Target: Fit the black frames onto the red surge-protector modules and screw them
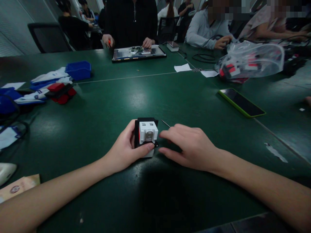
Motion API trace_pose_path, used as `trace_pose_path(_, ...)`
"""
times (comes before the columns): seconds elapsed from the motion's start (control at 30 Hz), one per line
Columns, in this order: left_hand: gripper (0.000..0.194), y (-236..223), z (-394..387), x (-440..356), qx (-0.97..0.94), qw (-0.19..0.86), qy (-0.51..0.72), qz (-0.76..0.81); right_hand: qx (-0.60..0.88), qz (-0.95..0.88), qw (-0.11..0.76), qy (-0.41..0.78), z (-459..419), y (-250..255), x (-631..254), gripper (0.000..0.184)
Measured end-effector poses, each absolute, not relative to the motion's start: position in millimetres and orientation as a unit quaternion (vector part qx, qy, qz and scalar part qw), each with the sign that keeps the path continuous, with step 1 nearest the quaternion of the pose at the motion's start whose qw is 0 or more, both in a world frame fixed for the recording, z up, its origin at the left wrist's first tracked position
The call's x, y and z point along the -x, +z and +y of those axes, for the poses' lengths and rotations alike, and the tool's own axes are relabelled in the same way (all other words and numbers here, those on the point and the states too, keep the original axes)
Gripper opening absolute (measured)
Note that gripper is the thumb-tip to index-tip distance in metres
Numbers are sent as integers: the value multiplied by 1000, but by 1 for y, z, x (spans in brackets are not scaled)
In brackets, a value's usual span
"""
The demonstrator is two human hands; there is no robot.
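My left hand (128, 145) is closed around a small block-shaped device (148, 132), its thumb across the near lower edge. The device has a white body with two slots on top, a metal-lined opening in front, a black square frame behind, and a bit of red at its left side. My right hand (189, 145) is just right of the device, thumb and forefinger apart. A thin metal rod (166, 123) sticks out past its forefinger; its other end is hidden by the hand, which appears curled around it.
A green-edged phone (241, 102) lies to the right, and a clear plastic bag (257, 61) of red and black parts is beyond it. Left are a blue bin (78, 70) and red-black pieces (62, 93). Opposite, a person works at a flat panel (139, 54).
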State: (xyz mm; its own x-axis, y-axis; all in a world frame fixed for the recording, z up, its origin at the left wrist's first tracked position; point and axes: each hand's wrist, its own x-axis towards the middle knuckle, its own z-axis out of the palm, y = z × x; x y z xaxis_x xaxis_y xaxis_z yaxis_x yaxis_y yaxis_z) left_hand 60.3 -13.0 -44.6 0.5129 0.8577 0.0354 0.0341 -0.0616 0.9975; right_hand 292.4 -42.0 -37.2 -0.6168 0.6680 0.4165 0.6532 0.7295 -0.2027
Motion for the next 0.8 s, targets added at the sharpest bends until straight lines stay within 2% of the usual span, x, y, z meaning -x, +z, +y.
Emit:
trace_pose_path(0.13,50,-43,-12,-60,-618,602,351,365,482,-865,101,-95,-39,-30,-306,55)
trace_pose_path(0.23,50,-42,-11,-61,-612,603,348,376,529,-846,-2,-71,-38,-31,-308,48)
trace_pose_path(0.33,50,-42,-11,-61,-608,604,347,380,500,-866,-21,-9,-39,-35,-302,39)
trace_pose_path(0.47,50,-43,-13,-60,-604,611,337,385,441,-896,58,23,-43,-39,-293,30)
trace_pose_path(0.7,48,-44,-14,-60,-596,610,342,395,348,-885,306,41,-41,-38,-297,17)
trace_pose_path(0.8,48,-46,-13,-60,-590,601,351,410,296,-874,383,33,-42,-32,-301,19)
